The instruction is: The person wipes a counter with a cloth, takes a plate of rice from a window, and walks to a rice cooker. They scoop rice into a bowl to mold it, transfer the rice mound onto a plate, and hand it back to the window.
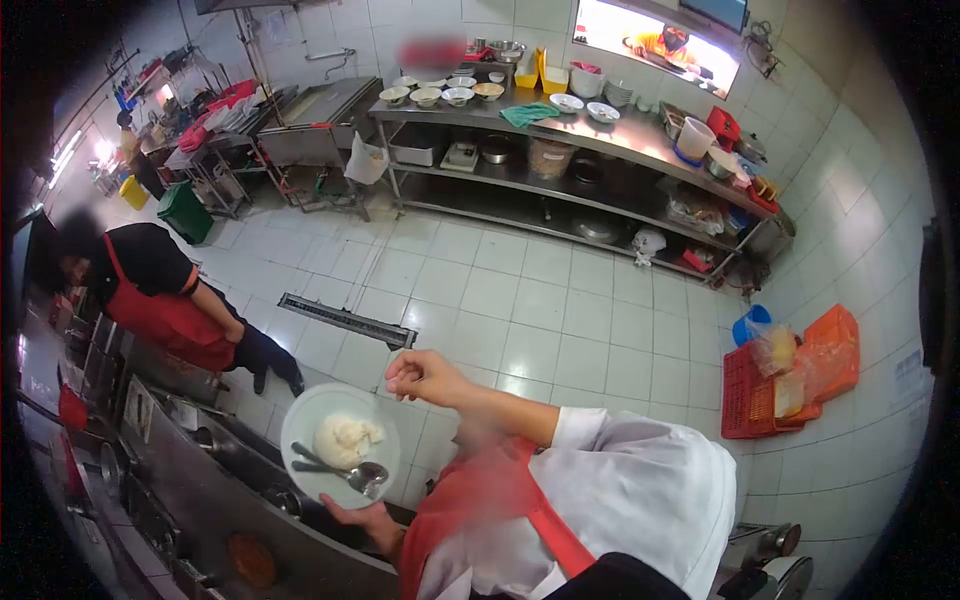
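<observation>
A pale round plate (300, 420) rests on my left hand (362, 516), whose fingers are wrapped under its near rim. On the plate lies a mound of white rice (345, 440). Beside the rice, a metal spoon (368, 478) and a second utensil, apparently a fork (318, 467), lie across each other. My right hand (430, 380) hangs just off the plate's far edge, apart from it. Its fingers are curled in toward the thumb, and nothing shows between them.
A co-worker in a red apron (165, 320) stands left, beside the steel cooking counter (330, 545). Along the back wall runs a steel shelf table (540, 125) with several bowls (458, 96). Orange and red crates (750, 390) stand right. A drain grate (345, 320) crosses the tiled floor.
</observation>
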The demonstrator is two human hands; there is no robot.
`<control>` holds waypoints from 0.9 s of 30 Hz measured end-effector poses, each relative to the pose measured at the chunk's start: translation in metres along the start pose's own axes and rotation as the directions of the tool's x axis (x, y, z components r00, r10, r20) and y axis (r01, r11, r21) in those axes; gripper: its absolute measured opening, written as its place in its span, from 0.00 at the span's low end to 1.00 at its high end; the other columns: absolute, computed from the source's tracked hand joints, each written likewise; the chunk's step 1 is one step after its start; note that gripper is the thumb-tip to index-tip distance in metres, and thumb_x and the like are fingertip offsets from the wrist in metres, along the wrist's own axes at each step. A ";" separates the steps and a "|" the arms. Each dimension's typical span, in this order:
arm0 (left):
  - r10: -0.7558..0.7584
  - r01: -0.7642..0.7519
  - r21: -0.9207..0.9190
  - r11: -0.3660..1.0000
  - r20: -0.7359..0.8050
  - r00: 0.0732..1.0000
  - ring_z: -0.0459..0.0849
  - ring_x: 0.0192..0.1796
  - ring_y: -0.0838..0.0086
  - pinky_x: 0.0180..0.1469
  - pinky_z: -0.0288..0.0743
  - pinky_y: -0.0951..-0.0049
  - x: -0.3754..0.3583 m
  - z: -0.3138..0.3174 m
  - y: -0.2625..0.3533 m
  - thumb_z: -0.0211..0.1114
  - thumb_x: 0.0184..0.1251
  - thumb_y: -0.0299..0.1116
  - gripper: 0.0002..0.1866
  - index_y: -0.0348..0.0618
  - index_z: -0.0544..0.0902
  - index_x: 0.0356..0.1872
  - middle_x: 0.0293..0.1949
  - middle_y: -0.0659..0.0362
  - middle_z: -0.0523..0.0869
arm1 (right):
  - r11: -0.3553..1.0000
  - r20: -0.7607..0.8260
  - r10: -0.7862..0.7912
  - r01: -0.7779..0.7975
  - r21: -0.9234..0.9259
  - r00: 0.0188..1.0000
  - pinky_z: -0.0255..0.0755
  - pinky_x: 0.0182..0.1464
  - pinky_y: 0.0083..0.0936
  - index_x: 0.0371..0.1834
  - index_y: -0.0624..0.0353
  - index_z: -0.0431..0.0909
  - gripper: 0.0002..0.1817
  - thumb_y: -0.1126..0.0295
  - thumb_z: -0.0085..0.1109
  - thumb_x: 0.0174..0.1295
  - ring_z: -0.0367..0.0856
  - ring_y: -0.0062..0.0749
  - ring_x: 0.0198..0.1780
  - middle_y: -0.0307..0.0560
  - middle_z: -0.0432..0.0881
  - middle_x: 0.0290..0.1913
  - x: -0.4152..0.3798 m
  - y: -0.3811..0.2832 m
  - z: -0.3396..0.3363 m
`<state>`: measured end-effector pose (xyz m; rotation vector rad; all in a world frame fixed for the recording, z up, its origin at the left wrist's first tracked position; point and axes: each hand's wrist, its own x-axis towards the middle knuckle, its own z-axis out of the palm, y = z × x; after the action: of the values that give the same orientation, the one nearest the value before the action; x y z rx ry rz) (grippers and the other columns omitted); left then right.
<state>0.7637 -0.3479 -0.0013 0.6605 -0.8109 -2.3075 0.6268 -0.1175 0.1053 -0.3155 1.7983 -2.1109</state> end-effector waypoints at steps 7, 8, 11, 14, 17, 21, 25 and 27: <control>0.072 -0.071 0.014 0.997 -0.107 0.992 0.63 0.65 0.52 0.63 0.60 0.47 -0.041 -0.032 0.008 0.52 0.60 0.54 0.34 0.45 0.62 0.64 0.65 0.49 0.61 | 0.985 0.230 0.141 -0.160 0.068 0.963 0.71 0.28 0.17 0.35 0.62 0.74 0.07 0.70 0.51 0.65 0.80 0.21 0.28 0.40 0.79 0.28 -0.028 0.018 0.017; 0.081 -0.079 0.019 0.997 -0.130 0.988 0.63 0.65 0.52 0.63 0.60 0.47 -0.049 -0.053 -0.002 0.52 0.60 0.54 0.34 0.45 0.62 0.64 0.65 0.49 0.61 | 0.982 0.248 0.156 -0.178 0.068 0.956 0.71 0.28 0.17 0.35 0.62 0.74 0.07 0.70 0.51 0.65 0.80 0.21 0.28 0.40 0.79 0.28 -0.037 0.018 0.016; 0.595 -0.657 0.478 0.584 0.299 0.746 0.63 0.64 0.52 0.62 0.61 0.46 -0.063 -0.124 -0.012 0.54 0.61 0.53 0.34 0.46 0.61 0.65 0.67 0.48 0.57 | 0.977 0.302 0.195 -0.211 0.020 0.933 0.72 0.28 0.17 0.34 0.63 0.74 0.07 0.71 0.50 0.65 0.80 0.22 0.28 0.41 0.80 0.28 -0.054 0.011 0.020; 0.360 -0.287 0.427 0.857 -0.099 0.928 0.62 0.65 0.56 0.65 0.59 0.53 -0.105 -0.126 0.013 0.52 0.60 0.57 0.37 0.44 0.60 0.66 0.66 0.51 0.60 | 0.997 0.327 0.062 -0.073 0.020 0.943 0.72 0.27 0.18 0.31 0.65 0.74 0.06 0.74 0.52 0.63 0.80 0.24 0.27 0.44 0.80 0.26 -0.060 0.004 0.016; 0.168 -0.191 -0.088 0.978 -0.225 0.960 0.59 0.67 0.58 0.66 0.56 0.54 -0.167 -0.053 0.034 0.50 0.61 0.59 0.38 0.46 0.57 0.67 0.66 0.52 0.59 | 0.999 0.399 0.036 -0.048 0.019 0.916 0.72 0.28 0.18 0.33 0.65 0.75 0.05 0.73 0.54 0.62 0.81 0.24 0.28 0.42 0.80 0.27 -0.053 0.011 -0.001; 0.407 -0.455 -0.252 0.854 -0.219 0.887 0.62 0.65 0.57 0.65 0.58 0.54 -0.202 -0.125 -0.013 0.51 0.61 0.59 0.37 0.48 0.60 0.66 0.65 0.54 0.62 | 0.989 0.491 0.139 -0.142 -0.031 0.860 0.73 0.31 0.18 0.41 0.65 0.74 0.07 0.75 0.51 0.62 0.81 0.26 0.30 0.48 0.82 0.32 -0.015 0.001 -0.026; 0.546 -0.589 0.088 0.803 -0.503 0.670 0.65 0.63 0.57 0.63 0.60 0.55 -0.238 -0.068 -0.045 0.52 0.62 0.56 0.35 0.44 0.61 0.65 0.62 0.53 0.66 | 0.978 0.436 0.202 -0.200 -0.050 0.877 0.73 0.30 0.18 0.43 0.64 0.76 0.11 0.69 0.48 0.65 0.82 0.26 0.30 0.47 0.82 0.30 0.043 0.046 -0.069; 0.579 -0.605 0.082 0.792 -0.415 0.702 0.65 0.63 0.57 0.63 0.60 0.55 -0.256 -0.046 -0.050 0.52 0.62 0.56 0.35 0.43 0.61 0.64 0.62 0.53 0.67 | 0.962 0.324 0.273 -0.265 -0.067 0.906 0.73 0.29 0.19 0.37 0.64 0.76 0.08 0.70 0.50 0.63 0.81 0.25 0.27 0.47 0.82 0.28 0.058 0.094 -0.112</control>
<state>0.9520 -0.1618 -0.0026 0.7074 -0.6212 -1.5143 0.5418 -0.0516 -0.0093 -0.3781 1.5677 -1.7314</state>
